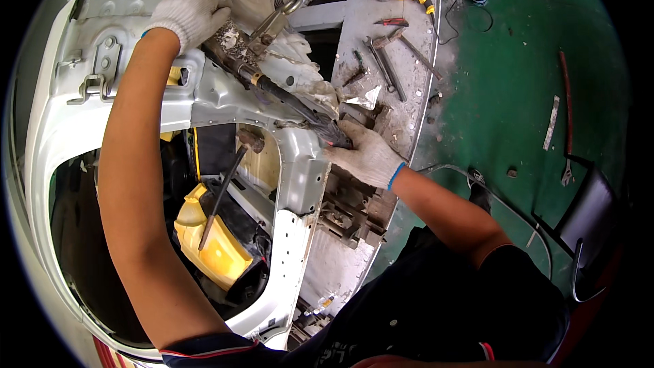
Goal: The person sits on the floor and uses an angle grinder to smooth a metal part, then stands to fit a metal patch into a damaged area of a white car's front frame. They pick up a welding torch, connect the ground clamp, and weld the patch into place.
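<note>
The right hand (364,157) is wrapped tight around the back end of a long dark tool (286,99). The left hand (193,1) presses flat beside the tool's tip on the white car panel (303,177). The work looks midway, the panel not yet free. A hammer (225,191) lies below the tool.

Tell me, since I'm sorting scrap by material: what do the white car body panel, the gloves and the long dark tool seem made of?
White car body panel: painted sheet metal, judging by stamped folds and holes. Gloves on left hand and right hand: white knitted fabric, probably cotton. Long dark tool: likely steel, rusty and grimy, with a dark grip.
</note>
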A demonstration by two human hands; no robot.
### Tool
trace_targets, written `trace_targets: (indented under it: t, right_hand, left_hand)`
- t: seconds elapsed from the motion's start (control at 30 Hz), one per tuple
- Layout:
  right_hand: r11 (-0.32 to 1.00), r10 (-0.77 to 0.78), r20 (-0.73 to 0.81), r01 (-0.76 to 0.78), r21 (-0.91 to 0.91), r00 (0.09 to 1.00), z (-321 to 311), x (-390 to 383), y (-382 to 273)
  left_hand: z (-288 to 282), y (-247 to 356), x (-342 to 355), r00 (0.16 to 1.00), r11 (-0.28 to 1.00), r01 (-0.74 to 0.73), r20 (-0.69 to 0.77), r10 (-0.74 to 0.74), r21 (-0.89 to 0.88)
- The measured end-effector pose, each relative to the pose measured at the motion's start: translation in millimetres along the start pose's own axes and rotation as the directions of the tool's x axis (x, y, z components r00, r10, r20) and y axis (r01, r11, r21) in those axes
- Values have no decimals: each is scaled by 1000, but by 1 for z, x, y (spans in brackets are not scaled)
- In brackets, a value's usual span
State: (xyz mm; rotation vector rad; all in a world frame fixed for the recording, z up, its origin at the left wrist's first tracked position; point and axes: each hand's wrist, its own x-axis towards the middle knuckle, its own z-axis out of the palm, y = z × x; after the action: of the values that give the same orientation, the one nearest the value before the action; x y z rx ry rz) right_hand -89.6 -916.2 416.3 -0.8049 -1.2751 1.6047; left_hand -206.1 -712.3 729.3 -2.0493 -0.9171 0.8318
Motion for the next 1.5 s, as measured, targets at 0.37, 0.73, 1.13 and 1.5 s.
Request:
trace_targets:
  t: [0.37,0.73,1.13,1.5]
  right_hand:
    - [990,124,45,-127,63,991,23,3,-2]
    - [967,256,113,-254,-31,960,-8,22,-7]
    - [943,330,130,-333,3,935,-11,21,-23]
    - [958,284,111,-287,17,953,-7,19,-18]
  left_hand:
    - [30,-8,1,992,990,113,-46,-117,-81]
    - [20,-6,2,992,987,130,10,-130,-91]
    - [39,-13,6,979,961,183,-53,-198,-209]
    - [32,-8,5,968,941,222,-58,-244,-257]
